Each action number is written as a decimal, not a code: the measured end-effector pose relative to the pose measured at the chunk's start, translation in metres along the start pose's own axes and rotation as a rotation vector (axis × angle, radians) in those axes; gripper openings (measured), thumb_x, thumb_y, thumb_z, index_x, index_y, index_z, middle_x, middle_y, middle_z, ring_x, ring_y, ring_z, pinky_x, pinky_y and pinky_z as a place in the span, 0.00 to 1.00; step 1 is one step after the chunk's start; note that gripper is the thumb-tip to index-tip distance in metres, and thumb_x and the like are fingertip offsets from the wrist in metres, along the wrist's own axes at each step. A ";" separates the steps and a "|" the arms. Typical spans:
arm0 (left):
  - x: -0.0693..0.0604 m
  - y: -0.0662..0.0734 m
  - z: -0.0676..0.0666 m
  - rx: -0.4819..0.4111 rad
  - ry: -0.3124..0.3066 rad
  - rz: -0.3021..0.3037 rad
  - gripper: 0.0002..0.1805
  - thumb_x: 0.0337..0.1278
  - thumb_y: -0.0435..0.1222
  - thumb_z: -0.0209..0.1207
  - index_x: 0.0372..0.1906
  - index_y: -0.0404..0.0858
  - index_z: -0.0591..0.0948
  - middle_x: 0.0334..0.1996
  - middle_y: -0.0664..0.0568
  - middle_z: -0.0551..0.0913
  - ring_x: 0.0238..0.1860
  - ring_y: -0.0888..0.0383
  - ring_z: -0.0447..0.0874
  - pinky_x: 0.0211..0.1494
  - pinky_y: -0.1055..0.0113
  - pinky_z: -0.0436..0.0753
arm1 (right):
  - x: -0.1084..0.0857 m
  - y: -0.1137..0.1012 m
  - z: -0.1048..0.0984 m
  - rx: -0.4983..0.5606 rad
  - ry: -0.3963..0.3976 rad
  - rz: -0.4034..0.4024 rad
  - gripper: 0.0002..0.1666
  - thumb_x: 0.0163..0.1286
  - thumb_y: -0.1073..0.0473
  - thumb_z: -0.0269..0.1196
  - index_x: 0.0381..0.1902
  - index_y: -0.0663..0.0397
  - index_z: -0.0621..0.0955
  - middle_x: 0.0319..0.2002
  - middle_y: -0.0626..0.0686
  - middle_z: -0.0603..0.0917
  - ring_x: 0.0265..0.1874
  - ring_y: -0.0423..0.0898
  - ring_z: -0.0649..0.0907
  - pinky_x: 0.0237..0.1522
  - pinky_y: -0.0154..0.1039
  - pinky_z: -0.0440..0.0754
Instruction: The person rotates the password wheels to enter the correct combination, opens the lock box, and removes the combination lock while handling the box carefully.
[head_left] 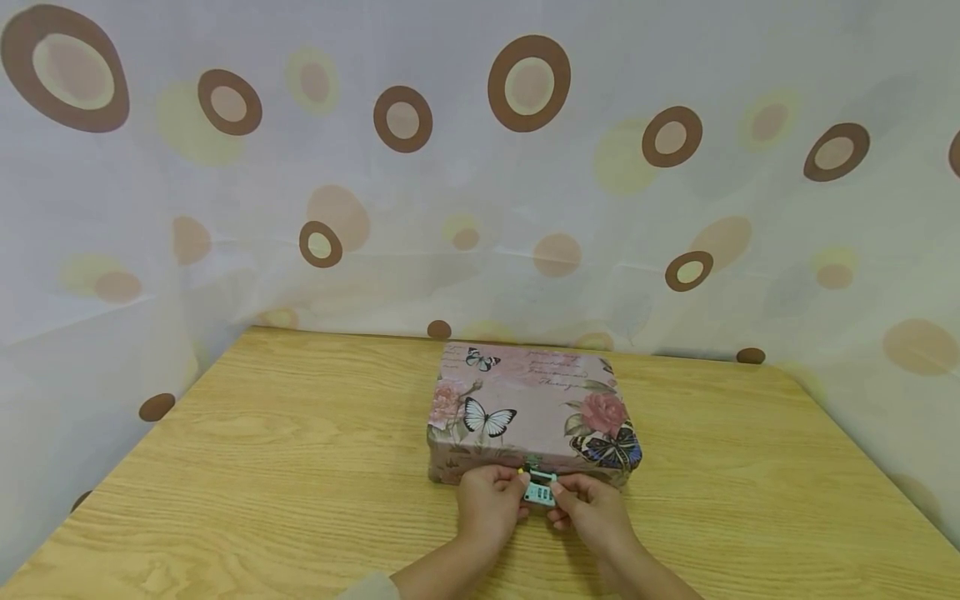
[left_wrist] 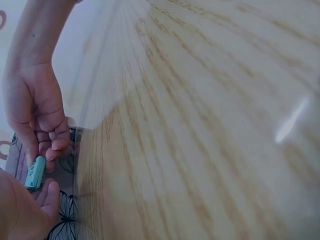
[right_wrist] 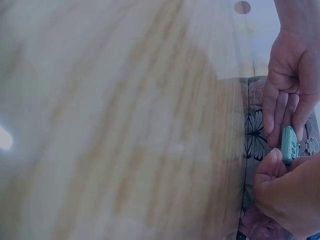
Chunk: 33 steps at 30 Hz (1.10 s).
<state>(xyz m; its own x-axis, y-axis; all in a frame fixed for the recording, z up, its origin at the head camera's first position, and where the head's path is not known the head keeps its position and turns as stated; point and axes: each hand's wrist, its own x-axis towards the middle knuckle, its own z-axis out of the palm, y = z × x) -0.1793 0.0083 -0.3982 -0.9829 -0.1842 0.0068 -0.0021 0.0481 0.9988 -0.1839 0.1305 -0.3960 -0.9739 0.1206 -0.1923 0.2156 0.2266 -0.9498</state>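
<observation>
A light teal combination padlock [head_left: 538, 493] with number dials is held in front of a pink tin box [head_left: 547, 400] printed with butterflies and roses. My left hand [head_left: 489, 504] pinches the padlock's left end between thumb and fingers. At its right end, my right hand [head_left: 596, 510] grips it with the thumb on the face. The box's lid is down. Its metal latch [right_wrist: 311, 146] shows just beside the padlock in the right wrist view. Whether the shackle passes through the latch I cannot tell. A small yellow bit [head_left: 521, 472] shows by the left fingertips.
The box stands on a wood-grain table [head_left: 262, 467], near its back edge. Behind and along both sides hangs a pale curtain [head_left: 450, 192] with brown and cream spots. A bright reflection [left_wrist: 292, 120] lies on the glossy tabletop.
</observation>
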 end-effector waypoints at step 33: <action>-0.005 -0.003 0.003 0.013 -0.088 0.018 0.06 0.50 0.25 0.61 0.28 0.22 0.80 0.23 0.36 0.84 0.18 0.54 0.83 0.21 0.67 0.84 | -0.006 0.006 -0.010 -0.022 0.007 -0.005 0.12 0.65 0.68 0.56 0.41 0.76 0.76 0.21 0.51 0.79 0.21 0.41 0.78 0.23 0.31 0.79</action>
<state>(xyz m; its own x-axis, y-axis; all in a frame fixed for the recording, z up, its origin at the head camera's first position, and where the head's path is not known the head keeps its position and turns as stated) -0.1751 0.0119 -0.4012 -0.9951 -0.0967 0.0199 0.0137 0.0638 0.9979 -0.1760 0.1410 -0.3985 -0.9744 0.1261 -0.1861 0.2126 0.2484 -0.9450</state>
